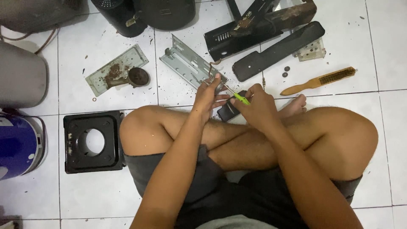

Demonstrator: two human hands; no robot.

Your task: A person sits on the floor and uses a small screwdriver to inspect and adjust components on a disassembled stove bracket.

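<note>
White floor tiles [373, 38], speckled with debris, carry the parts around my crossed legs. Far left: a blue round appliance [17, 144], then a black square frame with a round hole [91, 142]. Centre: a grey slotted metal plate [188, 63] lies diagonally; my left hand [207, 95] pinches its near end, beside a bent rusty tube [210, 68]. Just right of it, my right hand [256, 106] is closed around a green-handled screwdriver [241, 99], long axis pointing up-left toward the plate, tip almost at my left fingertips. Further right: a black long cover [277, 51] and a wooden-handled wire brush [318, 80].
</note>
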